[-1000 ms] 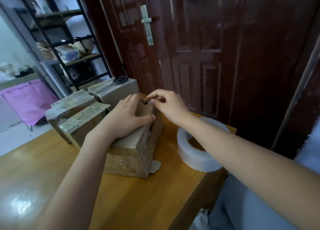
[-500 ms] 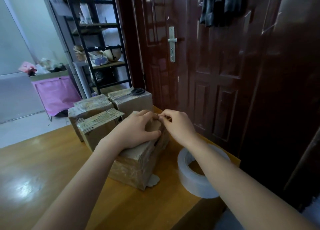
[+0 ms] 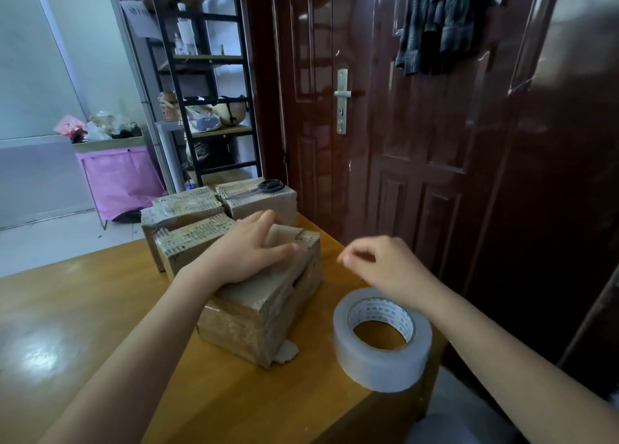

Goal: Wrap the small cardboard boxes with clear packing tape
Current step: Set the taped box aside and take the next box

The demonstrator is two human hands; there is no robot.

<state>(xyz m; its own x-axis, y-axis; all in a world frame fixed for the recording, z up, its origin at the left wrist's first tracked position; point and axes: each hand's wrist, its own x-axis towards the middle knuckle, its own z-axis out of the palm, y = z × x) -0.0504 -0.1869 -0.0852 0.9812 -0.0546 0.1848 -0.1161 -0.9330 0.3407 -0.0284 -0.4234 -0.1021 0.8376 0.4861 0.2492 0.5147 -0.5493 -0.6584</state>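
Left hand (image 3: 249,252) flat, pressing box (image 3: 264,304) mid-table near right edge; right hand (image 3: 385,262) loosely curled, empty, above and just behind tape roll (image 3: 382,339) lying flat at right edge, nearer right hand.

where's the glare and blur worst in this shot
Head view: strongest glare is a white patch on the table at lower left, with streaky reflections on the glossy door; the right hand is slightly motion-blurred at the fingertips; wide-angle distortion bends the shelf unit and the door edges.
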